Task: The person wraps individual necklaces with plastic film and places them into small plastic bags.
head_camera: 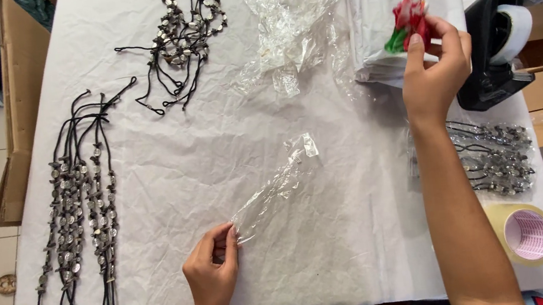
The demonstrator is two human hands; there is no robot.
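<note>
the left hand [211,271] pinches one end of a long clear sleeve [275,185] near the table's front edge; the right hand [432,69] grips a small red-and-green tag [409,22] by the far right corner. held by one tip only, the sleeve could slide or crumple — the tag might slip.

I see two bare forearms and hands reaching into view from the bottom edge. The left hand [212,277] has no ring, watch or bracelet; the right hand [433,74] looks bare too, though its fingers are partly hidden. No sleeves reach the wrists; nails look short and unpainted.
</note>
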